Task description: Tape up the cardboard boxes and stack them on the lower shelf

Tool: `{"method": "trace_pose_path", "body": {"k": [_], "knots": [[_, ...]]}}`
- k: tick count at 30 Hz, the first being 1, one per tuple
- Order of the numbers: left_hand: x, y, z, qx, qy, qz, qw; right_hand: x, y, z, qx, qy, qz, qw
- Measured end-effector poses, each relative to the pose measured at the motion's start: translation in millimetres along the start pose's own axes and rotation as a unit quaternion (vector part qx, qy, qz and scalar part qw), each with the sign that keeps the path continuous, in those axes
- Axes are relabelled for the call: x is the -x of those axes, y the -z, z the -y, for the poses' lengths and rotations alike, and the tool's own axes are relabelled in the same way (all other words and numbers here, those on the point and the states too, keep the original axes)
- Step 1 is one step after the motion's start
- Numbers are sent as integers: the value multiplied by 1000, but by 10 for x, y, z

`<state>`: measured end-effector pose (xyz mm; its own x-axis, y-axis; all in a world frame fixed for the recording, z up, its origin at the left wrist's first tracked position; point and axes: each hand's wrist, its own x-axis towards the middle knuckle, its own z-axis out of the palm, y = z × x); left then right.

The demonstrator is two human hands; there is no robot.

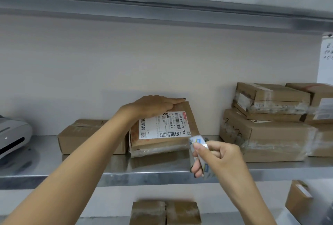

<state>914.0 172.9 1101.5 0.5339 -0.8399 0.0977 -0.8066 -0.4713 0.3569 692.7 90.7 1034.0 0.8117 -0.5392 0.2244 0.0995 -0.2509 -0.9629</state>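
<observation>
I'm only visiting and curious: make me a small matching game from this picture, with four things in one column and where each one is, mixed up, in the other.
Things:
1. labelled box
2. tape roll
3. white machine
4. stacked boxes

Places:
A. far left of the shelf
B. under the flat left hand
C. right end of the shelf
D. gripped in the right hand

Pairs: 1-B, 2-D, 3-A, 4-C.

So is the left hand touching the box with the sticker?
Touching. The head view shows the left hand lying flat on top of the sticker box, fingers straight, with no gap.
</observation>
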Motion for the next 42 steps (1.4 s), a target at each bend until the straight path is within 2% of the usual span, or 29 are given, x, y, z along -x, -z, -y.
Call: {"method": "trace_pose_path", "body": {"k": [10, 13, 17, 20, 22, 23, 25, 27, 30, 31, 32, 34, 36, 39, 42], "knots": [[-244, -275, 307, -61, 12, -18, 998, -138, -134, -27, -64, -57, 6, 996], [-245, -260, 299, -70, -28, -52, 996, -189, -134, -34, -66, -60, 17, 996], [-214, -229, 175, -147, -115, -97, 978, -203, -126, -82, -72, -64, 38, 995], [-192, -247, 2, -74, -35, 1, 997, -195, -123, -119, -78, -62, 45, 994], [-146, -308, -95, -99, -1, 69, 993, -202, -136, -136, -83, -61, 44, 994], [-108, -352, -105, -126, 6, 73, 989, -210, -140, -143, -86, -57, 42, 994], [-13, -415, -102, -132, 19, 38, 990, -228, -138, -170, -83, -39, 27, 995], [78, -445, -131, -106, 31, -35, 993, -209, -139, -216, -64, -14, 24, 998], [172, -468, -230, -236, -6, -186, 954, -125, -149, -306, -43, 24, 39, 998], [219, -464, -229, -243, -21, -201, 949, -102, -146, -335, -46, 33, 39, 998], [266, -448, -201, -235, -37, -179, 955, -92, -140, -364, -49, 39, 35, 997], [361, -399, -94, -174, -63, -84, 979, -97, -125, -408, -52, 44, 22, 997], [459, -365, -14, -162, -73, 0, 984, -109, -118, -431, -54, 45, 19, 997], [487, -444, 36, -196, -101, -17, 975, -99, -142, -440, -46, 55, 28, 997], [476, -457, 32, -177, -105, -39, 978, -79, -166, -464, -42, 66, 43, 996]]}}
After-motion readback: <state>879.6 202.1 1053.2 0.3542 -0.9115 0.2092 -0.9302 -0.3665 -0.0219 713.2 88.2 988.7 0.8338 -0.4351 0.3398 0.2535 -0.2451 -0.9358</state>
